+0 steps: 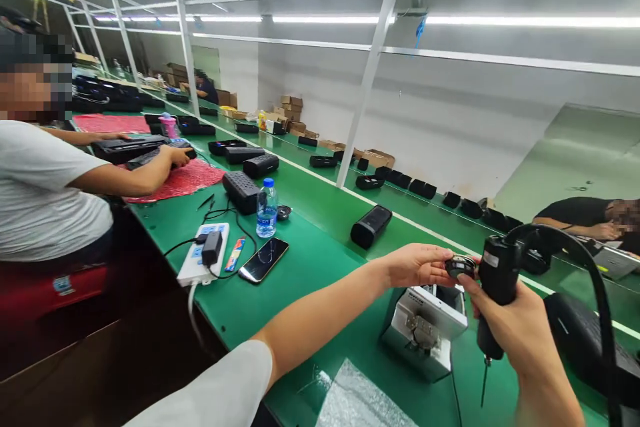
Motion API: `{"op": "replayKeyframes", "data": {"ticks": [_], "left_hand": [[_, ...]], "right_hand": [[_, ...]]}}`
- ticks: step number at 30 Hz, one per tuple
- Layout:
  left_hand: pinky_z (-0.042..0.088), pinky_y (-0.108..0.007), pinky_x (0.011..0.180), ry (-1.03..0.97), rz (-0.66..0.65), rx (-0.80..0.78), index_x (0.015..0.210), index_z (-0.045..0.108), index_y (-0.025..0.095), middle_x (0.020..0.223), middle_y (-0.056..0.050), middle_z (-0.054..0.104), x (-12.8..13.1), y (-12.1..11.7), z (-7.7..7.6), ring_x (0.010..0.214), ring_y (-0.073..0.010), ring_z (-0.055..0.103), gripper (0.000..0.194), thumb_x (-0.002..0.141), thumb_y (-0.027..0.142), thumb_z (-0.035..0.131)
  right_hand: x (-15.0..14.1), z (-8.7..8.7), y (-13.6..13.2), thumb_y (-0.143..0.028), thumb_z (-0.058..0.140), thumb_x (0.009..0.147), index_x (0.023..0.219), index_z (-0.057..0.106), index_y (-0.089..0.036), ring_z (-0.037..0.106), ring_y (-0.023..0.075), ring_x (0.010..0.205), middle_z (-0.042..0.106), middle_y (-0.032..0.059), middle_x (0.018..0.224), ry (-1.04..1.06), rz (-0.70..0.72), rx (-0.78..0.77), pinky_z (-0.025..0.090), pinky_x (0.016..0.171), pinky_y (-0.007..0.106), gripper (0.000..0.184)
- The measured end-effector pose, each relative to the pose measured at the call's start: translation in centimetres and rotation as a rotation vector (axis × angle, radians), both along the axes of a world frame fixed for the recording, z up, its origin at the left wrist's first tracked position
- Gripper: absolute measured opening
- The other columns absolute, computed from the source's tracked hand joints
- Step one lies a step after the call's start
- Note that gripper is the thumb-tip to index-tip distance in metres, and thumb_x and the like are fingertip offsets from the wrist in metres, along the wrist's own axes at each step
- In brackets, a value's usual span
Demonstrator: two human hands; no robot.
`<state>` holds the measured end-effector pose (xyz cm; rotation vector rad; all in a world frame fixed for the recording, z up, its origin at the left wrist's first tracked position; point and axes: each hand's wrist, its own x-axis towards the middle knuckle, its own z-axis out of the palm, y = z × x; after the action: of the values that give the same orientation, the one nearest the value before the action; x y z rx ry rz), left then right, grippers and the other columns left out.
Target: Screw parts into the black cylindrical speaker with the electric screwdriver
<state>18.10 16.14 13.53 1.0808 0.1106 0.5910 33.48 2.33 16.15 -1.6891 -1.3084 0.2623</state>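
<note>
My left hand (417, 265) reaches across the green bench and pinches a small round black part (461, 266) between its fingertips. My right hand (520, 330) is wrapped round a black electric screwdriver (496, 287), bit pointing down, with a thick black cable arching off its top. The round part sits right beside the screwdriver body. Below both hands stands a small silver metal box (425, 328). A black speaker body (583, 340) lies just right of my right hand.
On the green bench (320, 260) lie a phone (263, 259), a water bottle (267, 207), a white power strip (203, 255), a black cylindrical speaker (371, 225) and bubble wrap (360, 400). A person in a white shirt (45, 187) works at left; another person (590, 217) sits far right.
</note>
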Motion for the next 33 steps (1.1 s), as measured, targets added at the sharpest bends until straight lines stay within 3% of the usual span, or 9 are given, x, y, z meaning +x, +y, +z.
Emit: {"op": "replayKeyframes", "data": {"ticks": [4, 8, 12, 19, 24, 28, 33], "left_hand": [[0.064, -0.034, 0.089, 0.029, 0.007, -0.022, 0.103, 0.075, 0.011, 0.096, -0.011, 0.08, 1.2, 0.3, -0.8, 0.085, -0.0174, 0.079, 0.042, 0.089, 0.048, 0.09], [0.061, -0.034, 0.085, 0.097, 0.11, 0.023, 0.099, 0.076, 0.01, 0.088, -0.009, 0.079, 0.9, 0.8, -1.5, 0.08, -0.0178, 0.079, 0.056, 0.085, 0.062, 0.09], [0.06, -0.033, 0.086, 0.151, 0.18, 0.123, 0.095, 0.081, 0.009, 0.084, -0.009, 0.08, 0.1, 0.4, -1.3, 0.082, -0.0177, 0.077, 0.07, 0.067, 0.072, 0.096], [0.057, -0.031, 0.075, 0.209, 0.337, 0.208, 0.086, 0.083, 0.012, 0.075, -0.005, 0.077, 0.3, -0.1, -1.0, 0.073, -0.0152, 0.069, 0.07, 0.045, 0.062, 0.107], [0.056, -0.029, 0.071, 0.209, 0.37, 0.2, 0.082, 0.082, 0.011, 0.071, -0.003, 0.076, 0.8, 0.4, -1.6, 0.069, -0.0131, 0.068, 0.063, 0.048, 0.058, 0.108], [0.057, -0.027, 0.069, 0.209, 0.364, 0.181, 0.079, 0.08, 0.01, 0.069, -0.003, 0.076, 1.1, 0.7, -2.0, 0.064, -0.0117, 0.068, 0.051, 0.062, 0.051, 0.105], [0.056, -0.024, 0.066, 0.215, 0.389, 0.164, 0.08, 0.078, 0.01, 0.067, -0.002, 0.075, 1.5, 0.9, -2.4, 0.063, -0.0105, 0.069, 0.025, 0.077, 0.028, 0.095]], "right_hand": [[0.8, -0.3, 0.3, -0.097, 0.071, 0.052, 0.091, 0.062, -0.004, 0.046, 0.0145, 0.063, 0.051, 0.0132, 0.083, 0.017, -0.082, -0.069, 0.036, 0.048, 0.021, 0.101], [1.3, -0.6, 0.5, -0.097, 0.069, 0.052, 0.094, 0.066, -0.005, 0.051, 0.0154, 0.074, 0.053, 0.0135, 0.089, -0.038, -0.143, -0.053, 0.035, 0.055, 0.019, 0.101], [1.3, -1.3, 1.2, -0.101, 0.059, 0.057, 0.105, 0.072, -0.007, 0.053, 0.0177, 0.081, 0.057, 0.0128, 0.097, -0.146, -0.164, 0.012, 0.036, 0.065, 0.021, 0.106], [1.4, -2.8, 1.9, -0.092, 0.052, 0.079, 0.115, 0.072, -0.012, 0.051, 0.0178, 0.088, 0.058, 0.0096, 0.104, -0.363, -0.166, 0.072, 0.029, 0.074, 0.02, 0.09], [1.7, -3.4, 2.3, -0.087, 0.051, 0.084, 0.116, 0.07, -0.015, 0.05, 0.0165, 0.09, 0.058, 0.0065, 0.11, -0.435, -0.149, 0.078, 0.027, 0.076, 0.02, 0.081], [2.0, -3.5, 2.3, -0.086, 0.05, 0.085, 0.11, 0.067, -0.013, 0.047, 0.0156, 0.085, 0.058, 0.0066, 0.106, -0.464, -0.141, 0.074, 0.026, 0.075, 0.02, 0.079], [1.4, -3.4, 2.2, -0.083, 0.047, 0.087, 0.101, 0.064, -0.011, 0.045, 0.0149, 0.084, 0.056, 0.0076, 0.102, -0.473, -0.14, 0.082, 0.025, 0.075, 0.021, 0.076]]}}
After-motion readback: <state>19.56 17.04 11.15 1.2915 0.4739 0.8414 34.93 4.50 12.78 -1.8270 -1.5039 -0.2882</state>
